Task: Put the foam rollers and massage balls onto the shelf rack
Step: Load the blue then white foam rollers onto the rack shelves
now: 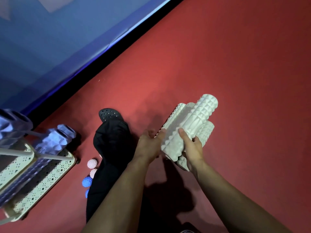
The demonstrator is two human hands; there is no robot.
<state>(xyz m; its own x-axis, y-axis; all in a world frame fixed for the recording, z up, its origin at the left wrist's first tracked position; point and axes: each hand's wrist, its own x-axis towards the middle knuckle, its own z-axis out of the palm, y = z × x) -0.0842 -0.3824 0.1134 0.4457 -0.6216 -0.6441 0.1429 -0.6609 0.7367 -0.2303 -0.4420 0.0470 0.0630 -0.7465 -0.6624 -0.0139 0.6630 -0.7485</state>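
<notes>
A bundle of white ridged foam rollers (188, 126) sits between my two hands over the red floor. My right hand (193, 149) grips it from the right, thumb across the top roller and fingers curled underneath. My left hand (149, 142) presses its straight fingers against the bundle's left side. Purple foam rollers (52, 140) lie on the cream perforated shelf rack (50, 175) at the left. On the floor beside the rack are two pink spiky massage balls (92, 163) and two blue ones (87, 181), partly hidden behind a black trouser leg.
A black trouser leg (111, 148) with a black perforated clog (109, 113) stands between the rack and my hands. A blue wall (50, 47) with a black base strip runs diagonally behind. Red floor (235, 64) stretches to the right.
</notes>
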